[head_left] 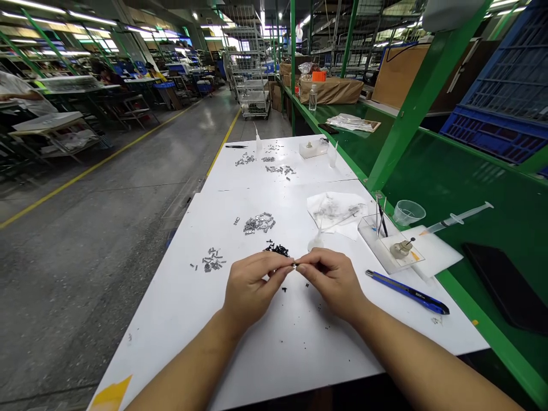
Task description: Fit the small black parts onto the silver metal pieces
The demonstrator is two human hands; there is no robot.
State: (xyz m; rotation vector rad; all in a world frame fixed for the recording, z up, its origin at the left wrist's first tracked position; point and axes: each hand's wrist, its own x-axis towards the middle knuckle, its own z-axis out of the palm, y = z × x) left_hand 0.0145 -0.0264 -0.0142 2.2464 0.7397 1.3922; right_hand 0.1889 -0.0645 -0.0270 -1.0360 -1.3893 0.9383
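My left hand (250, 285) and right hand (331, 279) meet fingertip to fingertip above the white desk (240, 354), pinching one tiny dark metal part (294, 265) between them. A small heap of black parts (277, 249) lies just beyond; a blue utility knife (406, 292) lies to my right.

White table (265, 354), yellow tape (112, 394) at its corner. Silver parts (258, 223) and black parts (278, 249) are seen in piles. Knife (406, 292) is blue with black tip. Bench (449, 177) and posts are green, crate (505, 85) blue, floor line (85, 171) yellow.
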